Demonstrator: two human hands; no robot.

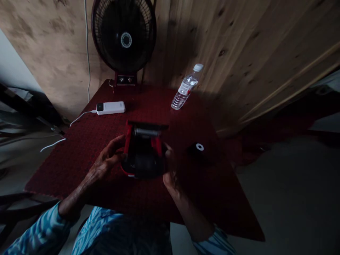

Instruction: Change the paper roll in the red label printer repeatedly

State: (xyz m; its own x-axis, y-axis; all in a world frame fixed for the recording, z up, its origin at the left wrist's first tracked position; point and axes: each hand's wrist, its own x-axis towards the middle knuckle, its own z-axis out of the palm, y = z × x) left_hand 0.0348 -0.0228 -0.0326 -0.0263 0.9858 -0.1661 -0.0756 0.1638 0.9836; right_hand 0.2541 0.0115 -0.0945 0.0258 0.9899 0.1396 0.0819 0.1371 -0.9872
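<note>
A red and black boxy device (143, 164) is between my two hands above the near middle of the table. Its dark lid or flap (148, 125) stands raised at the far side, with a pale cylindrical bar (147, 132) just below it. My left hand (105, 159) grips the left side, fingers and thumb closed against the red edge. On the opposite side my right hand (170, 166) is wrapped around the casing; its fingers are partly hidden and dim. Right of it lies a dark object (198, 154) with a white ring on it, too dark to name.
A dark red patterned cloth covers the table (87, 156). Toward the back are a fan (126, 39), a white power bank (111, 108) with a cable (82, 115), and an upright water bottle (185, 88). A wooden wall (212, 46) rises behind.
</note>
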